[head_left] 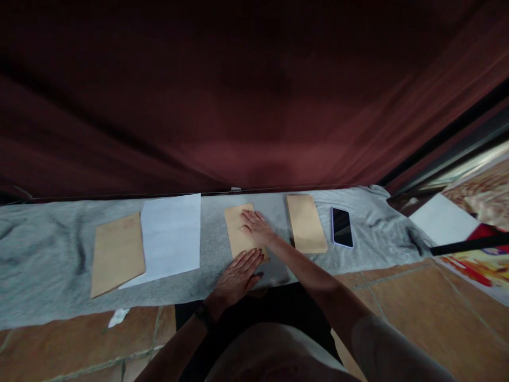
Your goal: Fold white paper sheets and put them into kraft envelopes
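A brown envelope (235,227) lies on a grey cloth (47,249) in front of me. My right hand (256,227) rests flat on its upper part, fingers spread. My left hand (237,276) presses flat on its near end, fingers together and pointing up and right. Neither hand grips anything. A second brown envelope (306,223) lies just right of my right hand.
A white sheet (170,236) and a larger brown envelope (116,252) lie to the left on the cloth. A phone (342,226) lies at the right. A dark red curtain (238,95) hangs behind. Tiled floor (417,302) and printed papers (477,260) sit at right.
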